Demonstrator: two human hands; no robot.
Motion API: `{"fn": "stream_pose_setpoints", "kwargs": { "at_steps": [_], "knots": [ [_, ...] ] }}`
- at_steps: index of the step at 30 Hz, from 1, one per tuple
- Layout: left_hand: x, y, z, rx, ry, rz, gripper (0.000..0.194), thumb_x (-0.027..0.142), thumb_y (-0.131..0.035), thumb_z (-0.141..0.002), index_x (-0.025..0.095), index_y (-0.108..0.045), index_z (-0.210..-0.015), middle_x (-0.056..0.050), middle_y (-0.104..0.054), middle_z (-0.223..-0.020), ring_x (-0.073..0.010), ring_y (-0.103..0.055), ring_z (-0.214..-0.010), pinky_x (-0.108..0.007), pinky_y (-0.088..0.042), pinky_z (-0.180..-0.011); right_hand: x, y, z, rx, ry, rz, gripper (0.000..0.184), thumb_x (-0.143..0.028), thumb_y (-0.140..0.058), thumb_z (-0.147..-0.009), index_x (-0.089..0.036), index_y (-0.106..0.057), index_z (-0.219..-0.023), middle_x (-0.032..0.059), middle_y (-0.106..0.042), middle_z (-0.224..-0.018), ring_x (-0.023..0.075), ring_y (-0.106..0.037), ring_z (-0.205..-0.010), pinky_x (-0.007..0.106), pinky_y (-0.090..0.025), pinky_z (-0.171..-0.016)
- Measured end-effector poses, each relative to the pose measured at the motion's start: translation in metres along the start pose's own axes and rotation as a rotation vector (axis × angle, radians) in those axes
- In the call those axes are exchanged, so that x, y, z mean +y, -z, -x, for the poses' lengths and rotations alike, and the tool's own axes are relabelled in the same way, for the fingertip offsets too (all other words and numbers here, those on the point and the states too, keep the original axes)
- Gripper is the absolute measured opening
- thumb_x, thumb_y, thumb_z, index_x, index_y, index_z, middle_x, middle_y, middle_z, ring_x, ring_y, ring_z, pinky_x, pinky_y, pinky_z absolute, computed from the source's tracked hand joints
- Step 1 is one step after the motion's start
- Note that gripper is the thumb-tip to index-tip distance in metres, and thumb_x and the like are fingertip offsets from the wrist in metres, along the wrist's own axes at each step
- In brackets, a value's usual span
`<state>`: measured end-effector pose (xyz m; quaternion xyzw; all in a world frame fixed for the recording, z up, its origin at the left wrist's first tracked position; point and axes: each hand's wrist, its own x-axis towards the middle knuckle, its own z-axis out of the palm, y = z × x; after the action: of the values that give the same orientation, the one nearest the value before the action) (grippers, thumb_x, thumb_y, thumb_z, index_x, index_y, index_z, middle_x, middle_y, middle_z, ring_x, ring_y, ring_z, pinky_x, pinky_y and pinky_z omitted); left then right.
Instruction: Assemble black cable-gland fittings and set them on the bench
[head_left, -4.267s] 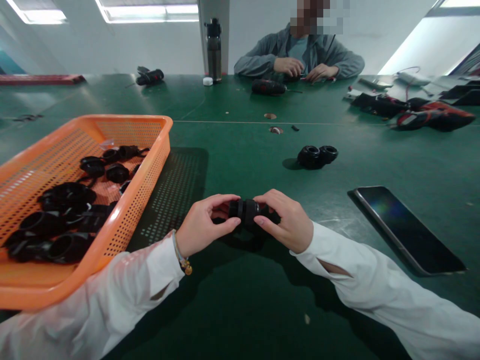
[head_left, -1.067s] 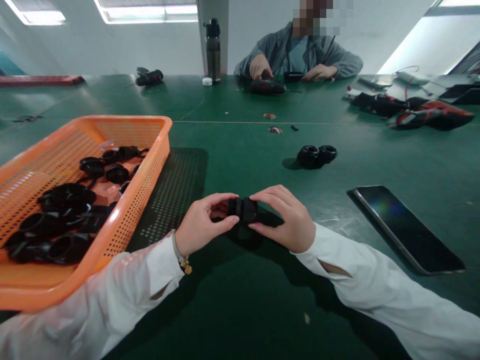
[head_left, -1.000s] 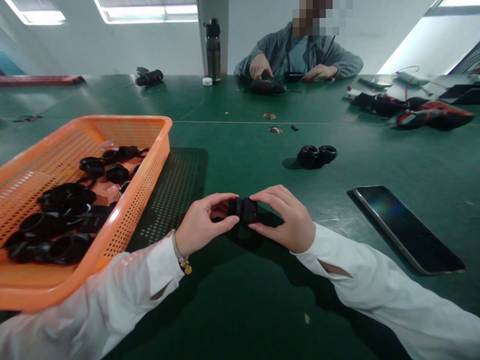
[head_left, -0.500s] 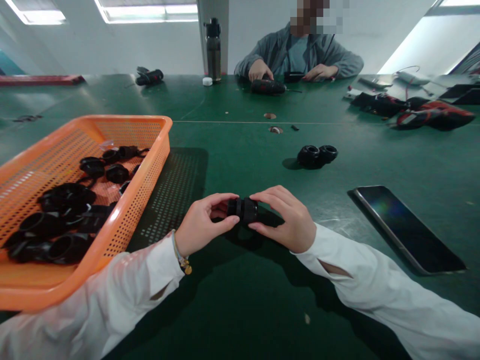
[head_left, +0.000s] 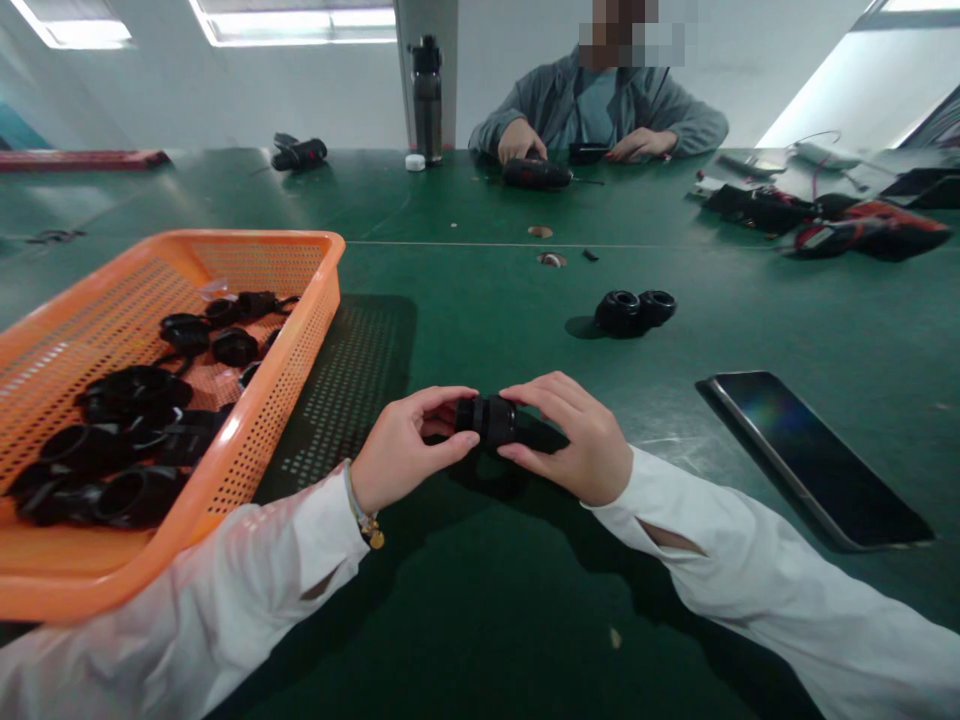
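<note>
Left hand (head_left: 409, 450) and right hand (head_left: 574, 440) are gripping opposite ends of a black ribbed cylindrical fitting (head_left: 487, 420) between thumb and fingers, above the green table (head_left: 465, 620). An orange perforated plastic basket (head_left: 277, 400) is standing leftward; a dark flat phone (head_left: 817, 455) is lying rightward.

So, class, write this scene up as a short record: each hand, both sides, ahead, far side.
Left hand: grips black part, left end
Right hand: fingers on its right end
Left side: orange basket, dark pieces inside
Right side: phone, flat
Ahead: two rings, side by side
Far side: bottle, upright; person
</note>
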<state>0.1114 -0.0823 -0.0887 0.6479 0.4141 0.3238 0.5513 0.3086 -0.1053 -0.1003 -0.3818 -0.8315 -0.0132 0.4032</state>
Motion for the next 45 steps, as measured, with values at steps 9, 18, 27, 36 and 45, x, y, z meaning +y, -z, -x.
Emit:
{"fn": "stream_pose_setpoints", "kwargs": {
  "at_steps": [9,18,27,36,45],
  "knots": [
    [0.0009,0.0005,0.0001,0.000,0.008,0.003,0.044,0.025,-0.067,-0.065,0.010,-0.061,-0.106,-0.009,-0.067,-0.094,-0.0192,-0.064,-0.083,-0.032,-0.055,-0.077,0.0000,0.0001,0.0005,-0.023,-0.026,-0.011,0.029,-0.040,-0.060,-0.082,-0.017,-0.059,-0.099,0.0098,-0.069,-0.086,0.0212,-0.062,-0.077,0.033,-0.053,-0.064],
    [-0.0006,0.0003,-0.0005,0.000,-0.005,0.003,0.042,0.024,-0.067,-0.065,0.011,-0.062,-0.104,-0.008,-0.068,-0.094,-0.0188,-0.064,-0.083,-0.032,-0.055,-0.077,0.0003,0.0013,0.0002,-0.053,-0.067,-0.030,0.031,-0.044,-0.056,-0.084,-0.018,-0.060,-0.099,0.0090,-0.069,-0.085,0.0208,-0.063,-0.077,0.034,-0.053,-0.066],
    [-0.0005,0.0005,0.0001,-0.008,-0.002,0.004,0.043,0.025,-0.067,-0.064,0.011,-0.062,-0.105,-0.008,-0.067,-0.093,-0.0188,-0.064,-0.083,-0.032,-0.055,-0.076,0.0007,0.0021,0.0002,-0.080,-0.096,-0.054,0.030,-0.043,-0.056,-0.084,-0.018,-0.060,-0.100,0.0083,-0.069,-0.086,0.0206,-0.063,-0.077,0.034,-0.052,-0.066],
    [-0.0015,0.0011,0.0001,-0.008,-0.020,-0.006,0.042,0.025,-0.068,-0.065,0.011,-0.062,-0.104,-0.008,-0.068,-0.095,-0.0197,-0.064,-0.085,-0.033,-0.055,-0.078,-0.0004,0.0037,-0.0002,-0.098,-0.136,-0.090,0.030,-0.043,-0.055,-0.084,-0.017,-0.059,-0.098,0.0077,-0.068,-0.083,0.0199,-0.063,-0.075,0.032,-0.052,-0.065],
    [-0.0018,0.0013,0.0000,-0.011,-0.025,-0.011,0.043,0.025,-0.068,-0.064,0.011,-0.061,-0.104,-0.009,-0.067,-0.094,-0.0198,-0.064,-0.085,-0.033,-0.055,-0.078,-0.0014,0.0039,0.0000,-0.123,-0.225,-0.166,0.027,-0.040,-0.057,-0.083,-0.018,-0.060,-0.097,0.0063,-0.068,-0.082,0.0191,-0.063,-0.075,0.032,-0.052,-0.065]
  ]
}}
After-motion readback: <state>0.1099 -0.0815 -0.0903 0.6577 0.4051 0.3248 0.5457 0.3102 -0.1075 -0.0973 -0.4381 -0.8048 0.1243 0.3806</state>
